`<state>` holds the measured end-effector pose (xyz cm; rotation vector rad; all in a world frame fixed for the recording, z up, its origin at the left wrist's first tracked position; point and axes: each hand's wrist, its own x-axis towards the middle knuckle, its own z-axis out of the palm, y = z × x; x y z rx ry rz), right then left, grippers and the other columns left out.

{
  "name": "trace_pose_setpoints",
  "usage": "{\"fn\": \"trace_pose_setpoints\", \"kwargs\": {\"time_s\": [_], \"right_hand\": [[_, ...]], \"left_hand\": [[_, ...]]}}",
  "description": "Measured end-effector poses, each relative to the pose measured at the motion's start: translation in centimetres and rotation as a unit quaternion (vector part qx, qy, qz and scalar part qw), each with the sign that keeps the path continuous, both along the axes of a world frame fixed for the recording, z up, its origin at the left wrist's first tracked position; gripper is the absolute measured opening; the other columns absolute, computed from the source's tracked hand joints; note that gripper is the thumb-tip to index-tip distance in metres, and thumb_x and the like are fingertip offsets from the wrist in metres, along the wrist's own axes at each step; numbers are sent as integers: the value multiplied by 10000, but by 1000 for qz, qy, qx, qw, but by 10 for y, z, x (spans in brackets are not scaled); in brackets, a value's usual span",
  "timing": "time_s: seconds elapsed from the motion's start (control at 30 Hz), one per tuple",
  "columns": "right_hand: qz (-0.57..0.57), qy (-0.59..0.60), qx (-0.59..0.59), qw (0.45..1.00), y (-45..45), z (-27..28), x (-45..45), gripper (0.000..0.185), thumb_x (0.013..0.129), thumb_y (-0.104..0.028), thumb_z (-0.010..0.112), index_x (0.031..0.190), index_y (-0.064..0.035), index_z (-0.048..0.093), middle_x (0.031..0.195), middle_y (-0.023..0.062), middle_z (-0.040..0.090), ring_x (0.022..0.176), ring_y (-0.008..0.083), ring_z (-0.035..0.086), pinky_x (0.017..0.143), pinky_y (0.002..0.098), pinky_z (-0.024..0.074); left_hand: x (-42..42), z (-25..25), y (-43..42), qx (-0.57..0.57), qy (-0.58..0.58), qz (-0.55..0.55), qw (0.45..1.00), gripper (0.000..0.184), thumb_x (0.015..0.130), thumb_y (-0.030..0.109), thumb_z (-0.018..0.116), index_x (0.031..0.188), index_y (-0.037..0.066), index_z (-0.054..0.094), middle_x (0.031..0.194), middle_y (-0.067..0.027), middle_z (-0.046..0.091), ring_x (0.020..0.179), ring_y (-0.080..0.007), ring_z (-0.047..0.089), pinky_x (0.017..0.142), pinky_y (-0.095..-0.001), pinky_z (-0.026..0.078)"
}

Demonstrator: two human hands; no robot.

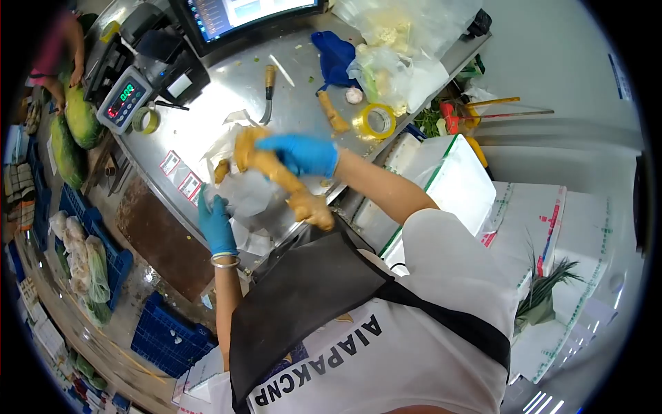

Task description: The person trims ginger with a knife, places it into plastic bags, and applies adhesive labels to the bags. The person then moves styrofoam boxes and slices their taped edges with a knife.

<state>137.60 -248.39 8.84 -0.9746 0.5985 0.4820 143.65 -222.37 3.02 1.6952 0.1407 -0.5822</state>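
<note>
My right hand (300,154), in a blue glove, grips a long knobbly piece of ginger (276,172) over the metal table (227,76); the grip is slightly blurred. My left hand (217,224), also gloved in blue, has its fingers at the edge of a clear plastic bag (249,194). A smaller ginger piece (221,170) lies by the bag's left side. Two printed labels (181,176) lie left of the bag. Another ginger piece (332,112) rests beside a roll of yellow tape (377,121) and a garlic bulb (354,95).
A curved knife (268,93) lies beyond the bag. A lit scale display (125,98) and a monitor (241,17) stand at the back. Plastic bags (389,69) sit at back right, a white foam box (458,179) at right. A person (58,52) is at far left near watermelons (67,152).
</note>
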Motion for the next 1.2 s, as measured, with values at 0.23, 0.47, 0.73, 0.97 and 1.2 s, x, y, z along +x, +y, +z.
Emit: {"fn": "trace_pose_setpoints", "kwargs": {"time_s": [0.23, 0.47, 0.73, 0.97, 1.2], "right_hand": [[-110, 46, 70, 990, 56, -131, 45, 397, 896, -385, 606, 1083, -35, 597, 935, 78, 626, 794, 199, 646, 707, 298, 538], [-83, -130, -643, 750, 58, -121, 30, 528, 863, -278, 615, 1269, 21, 458, 1244, 230, 533, 1081, 375, 575, 936, 439, 466], [-230, -288, -244, 897, 121, 40, 65, 596, 930, -114, 559, 1459, -39, 298, 1235, 136, 539, 1122, 262, 594, 942, 353, 507], [-103, -263, 272, 920, 254, 62, 89, 391, 971, -248, 510, 1321, -77, 478, 1255, 104, 546, 1271, 295, 471, 1060, 436, 405], [-104, 51, 217, 969, 403, -101, 136, 233, 865, -275, 690, 1047, -134, 656, 1075, 53, 624, 996, 194, 582, 868, 344, 481]], "left_hand": [[-23, 3, 9, 63, -94, -57, 992, 431, 951, 56, 448, 1376, 113, 492, 828, -57, 596, 701, -84, 549, 618, -246, 477], [6, -1, 29, -74, -69, 10, 995, 304, 958, 27, 420, 1188, 18, 619, 861, -32, 611, 696, -74, 537, 666, -226, 478], [29, 163, 109, -69, -305, 178, 933, 274, 952, 90, 453, 1160, 3, 609, 1148, -110, 640, 855, -133, 610, 715, -244, 549], [36, 177, 299, 54, -308, 237, 920, 301, 972, 115, 469, 1218, -5, 596, 1224, -77, 618, 907, -100, 584, 769, -211, 476], [48, -31, 462, 69, -90, 202, 973, 316, 919, 74, 521, 1215, 68, 630, 927, -8, 627, 699, -62, 507, 592, -208, 436]]}}
